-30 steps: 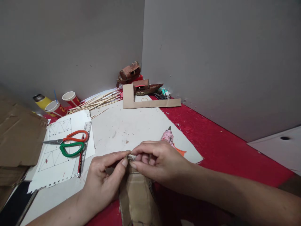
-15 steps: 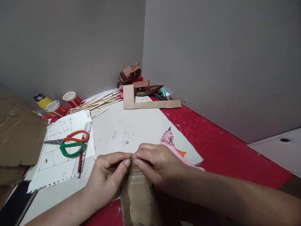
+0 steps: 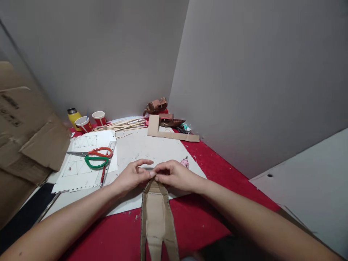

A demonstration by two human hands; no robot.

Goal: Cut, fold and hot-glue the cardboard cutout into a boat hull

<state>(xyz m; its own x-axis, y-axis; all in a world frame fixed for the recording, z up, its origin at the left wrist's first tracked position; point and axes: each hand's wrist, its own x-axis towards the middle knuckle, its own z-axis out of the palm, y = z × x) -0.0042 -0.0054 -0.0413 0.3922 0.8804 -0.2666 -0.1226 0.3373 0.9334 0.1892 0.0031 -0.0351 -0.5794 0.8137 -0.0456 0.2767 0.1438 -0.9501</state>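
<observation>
Fingers of the right hand (image 3: 175, 175) pinch a long brown cardboard trough (image 3: 155, 214), lower middle; the left hand (image 3: 133, 177) has its pointer lifted off its thumb. Probably light, bendy: hold its tip.

Just below the fingers (image 3: 163, 165) we see a matt cardboard piece (image 3: 155, 214) with rough cut edges, while to their left lie scissors (image 3: 77, 154) with smooth metal blades on matt paper (image 3: 81, 175), and well beyond them pale wooden sticks (image 3: 122, 126) and smooth-looking red-and-white cups (image 3: 85, 125).
</observation>
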